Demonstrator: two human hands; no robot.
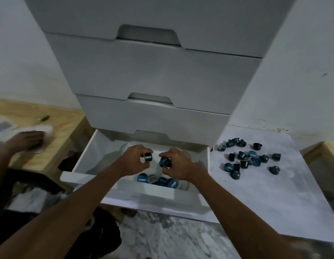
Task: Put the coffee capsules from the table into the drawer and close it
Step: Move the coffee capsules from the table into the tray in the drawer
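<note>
The bottom white drawer [82,157] of a grey-white drawer unit stands pulled out. Both my hands hover over its inside. My left hand [133,159] grips a dark teal coffee capsule [148,157]. My right hand [178,164] grips another capsule [164,161]. Several blue capsules [158,180] lie at the drawer's front, partly hidden by my wrists. To the right, several more capsules [246,158] lie scattered on the white table [265,193].
Three shut drawers [153,75] rise above the open one. At left, another person's hand [25,140] rests on a wooden surface [63,124] near white cloth and a small dark tool [44,118]. Dark bags lie on the floor at lower left.
</note>
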